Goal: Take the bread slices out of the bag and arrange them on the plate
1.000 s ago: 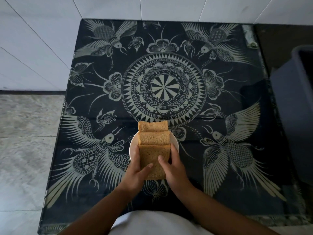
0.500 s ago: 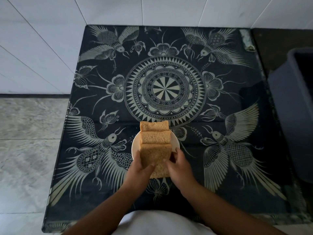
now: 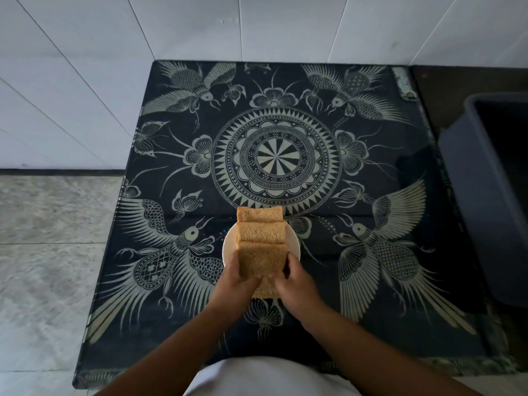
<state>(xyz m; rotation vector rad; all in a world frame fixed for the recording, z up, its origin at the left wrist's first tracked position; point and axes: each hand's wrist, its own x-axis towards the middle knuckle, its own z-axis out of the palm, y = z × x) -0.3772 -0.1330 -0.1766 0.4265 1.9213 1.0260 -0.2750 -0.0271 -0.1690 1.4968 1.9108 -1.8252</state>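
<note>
A small white plate point(image 3: 228, 247) sits on the dark patterned table near its front middle. Brown bread slices lie on it in an overlapping row: a far slice point(image 3: 259, 214), a middle slice point(image 3: 261, 232) and a near slice point(image 3: 262, 260). Under the near slice another slice edge point(image 3: 265, 290) shows between my hands. My left hand point(image 3: 237, 278) grips the near slice from the left. My right hand point(image 3: 295, 281) grips it from the right. No bag is in view.
The table point(image 3: 271, 155) has a black cloth with a pale mandala and bird pattern under glass. A grey plastic bin point(image 3: 491, 192) stands at the right edge. White tiled wall lies behind, marble floor to the left.
My thumbs have slid off the top of the near slice to its sides, and both hands have closed in around it. The camera has tilted up a little.
</note>
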